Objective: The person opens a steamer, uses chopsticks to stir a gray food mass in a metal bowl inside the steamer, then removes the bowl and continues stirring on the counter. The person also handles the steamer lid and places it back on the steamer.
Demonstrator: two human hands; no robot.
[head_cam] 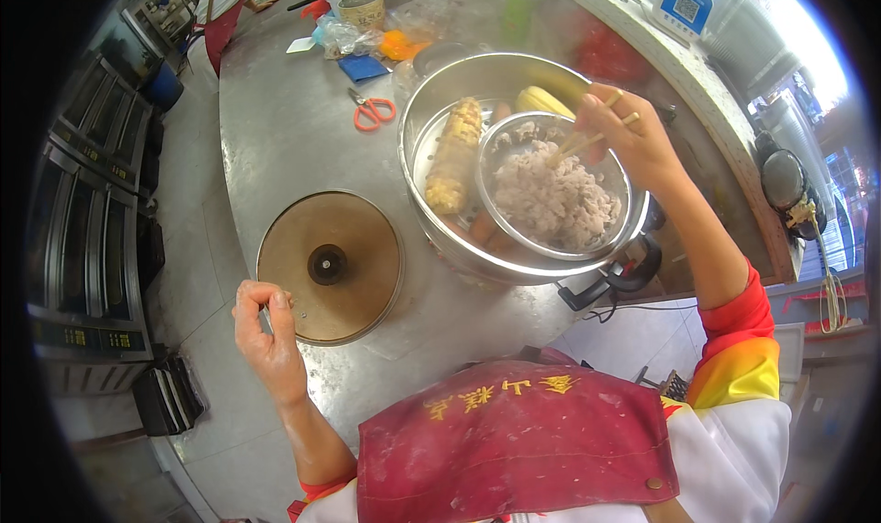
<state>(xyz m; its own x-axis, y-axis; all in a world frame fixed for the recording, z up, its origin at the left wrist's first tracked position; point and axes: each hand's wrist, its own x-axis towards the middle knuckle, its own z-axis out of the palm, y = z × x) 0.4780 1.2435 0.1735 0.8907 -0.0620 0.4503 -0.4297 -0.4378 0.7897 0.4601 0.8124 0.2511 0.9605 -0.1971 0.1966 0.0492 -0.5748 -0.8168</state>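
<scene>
My right hand (623, 132) grips a pair of wooden chopsticks (581, 144), their tips in a pale, clumpy minced-meat-like food (554, 196). That food fills much of a round metal bowl (487, 210), set inside a large stainless-steel steamer pot (413, 179). Beside the bowl, a cooked corn cob (454, 155) lies in the pot; a paler yellow cob (544, 101) sits behind it. Sausage-like brown pieces (484, 227) show partly under the bowl. My left hand (272, 344), fingers loosely curled and nothing visible in them, is by the rim of a brown glass lid (330, 310) with a black knob.
Red-handled scissors (374, 113) lie on the metal table (289, 158). Plastic bags (344, 38), a blue packet (363, 69) and a tub (361, 10) stand farther back. Another person (224, 14) is at the table's far left. Ovens (89, 213) line the left wall; a whisk (831, 296) hangs right.
</scene>
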